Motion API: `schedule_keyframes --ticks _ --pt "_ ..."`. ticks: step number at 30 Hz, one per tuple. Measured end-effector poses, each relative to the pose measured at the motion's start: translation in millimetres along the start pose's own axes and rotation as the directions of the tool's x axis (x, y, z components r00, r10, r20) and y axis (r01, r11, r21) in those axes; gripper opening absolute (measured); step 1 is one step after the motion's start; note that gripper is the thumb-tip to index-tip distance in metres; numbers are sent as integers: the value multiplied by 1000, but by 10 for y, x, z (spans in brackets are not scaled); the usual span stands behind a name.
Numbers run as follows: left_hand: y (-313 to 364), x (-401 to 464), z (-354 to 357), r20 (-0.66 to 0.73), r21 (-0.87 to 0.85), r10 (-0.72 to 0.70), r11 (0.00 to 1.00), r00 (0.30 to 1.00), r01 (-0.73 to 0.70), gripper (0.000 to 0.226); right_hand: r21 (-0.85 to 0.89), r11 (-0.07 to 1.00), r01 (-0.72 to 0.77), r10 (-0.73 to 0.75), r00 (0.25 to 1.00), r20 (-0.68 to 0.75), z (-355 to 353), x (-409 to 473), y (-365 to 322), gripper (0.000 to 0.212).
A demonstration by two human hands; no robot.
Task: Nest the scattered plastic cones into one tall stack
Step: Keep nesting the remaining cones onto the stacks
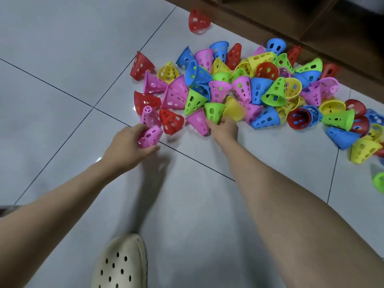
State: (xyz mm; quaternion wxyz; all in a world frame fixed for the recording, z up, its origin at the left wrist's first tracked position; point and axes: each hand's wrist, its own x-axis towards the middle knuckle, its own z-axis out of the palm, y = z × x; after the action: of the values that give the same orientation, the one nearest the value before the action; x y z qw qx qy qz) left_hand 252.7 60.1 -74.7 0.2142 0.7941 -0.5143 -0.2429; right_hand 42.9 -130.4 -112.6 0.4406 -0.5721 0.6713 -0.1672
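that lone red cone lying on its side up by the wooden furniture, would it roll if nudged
Probably yes, but in a curve: the red perforated plastic cone lies on its side on smooth glossy floor tile, and its tapered shape should make it circle rather than run straight. It looks thin-walled and full of holes, so likely light and easily sent sliding.

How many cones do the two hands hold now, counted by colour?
Pink cone: 1, in the left hand
Green cone: 1, in the right hand
Yellow cone: 1, blurred, also right hand
Total: 3
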Motion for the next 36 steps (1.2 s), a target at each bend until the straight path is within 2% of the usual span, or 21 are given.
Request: schedule_keyframes --ticks 3,5,8,10,12,15,19,22,25,28,29,31,33,36 --pt "86 1 39 31 29 133 991 991 -134 40 -28 998 -58 58 998 7 25 70 -49 30" --pt "134 -3 55 48 49 197 979 979 -199 42 -52 997 -63 64 998 15 29 96 -80 37" --pt "200 -15 39 22 18 232 972 972 -232 44 -45 998 -53 53 999 -6 -17 70 -120 32" --pt "258 -30 22 -3 -4 251 968 968 -251 45 23 999 -40 40 999 -25 -99 20 -137 32" --pt "322 -44 19 -21 -22 250 968 968 -250 50 48 999 14 -14 1000 12 -251 -72 -170 28" --pt "503 -90 46 -21 -106 234 966 972 -235 55 -1 993 122 -122 990 74 -611 -279 -220 20" --pt "810 -107 151 -59 -274 219 935 974 -227 43 -61 971 231 -224 969 106 -1250 -608 -241 16" --pt "1057 -89 275 -146 -292 179 932 973 -215 47 -135 949 285 -278 958 66 -1736 -836 -169 22" --pt "1338 -123 396 -169 -335 140 923 976 -191 49 -196 926 324 -323 946 34 -2183 -1096 -136 12" --pt "1642 -213 482 -141 -398 198 886 970 -238 44 -229 903 363 -370 929 12 -2626 -1398 -183 27" --pt "1736 -252 518 -129 -421 217 871 968 -251 40 -238 898 370 -380 925 3 -2772 -1497 -181 32" --pt "1926 -348 587 -104 -458 248 847 963 -268 36 -238 898 371 -381 924 2 -3050 -1725 -145 24" --pt "2111 -467 652 -73 -494 269 827 960 -269 40 -231 907 351 -363 932 -13 -3308 -1974 -44 15" --pt "2351 -656 756 -21 -510 313 813 950 -279 45 -258 920 295 -312 950 -26 -3616 -2340 127 14"
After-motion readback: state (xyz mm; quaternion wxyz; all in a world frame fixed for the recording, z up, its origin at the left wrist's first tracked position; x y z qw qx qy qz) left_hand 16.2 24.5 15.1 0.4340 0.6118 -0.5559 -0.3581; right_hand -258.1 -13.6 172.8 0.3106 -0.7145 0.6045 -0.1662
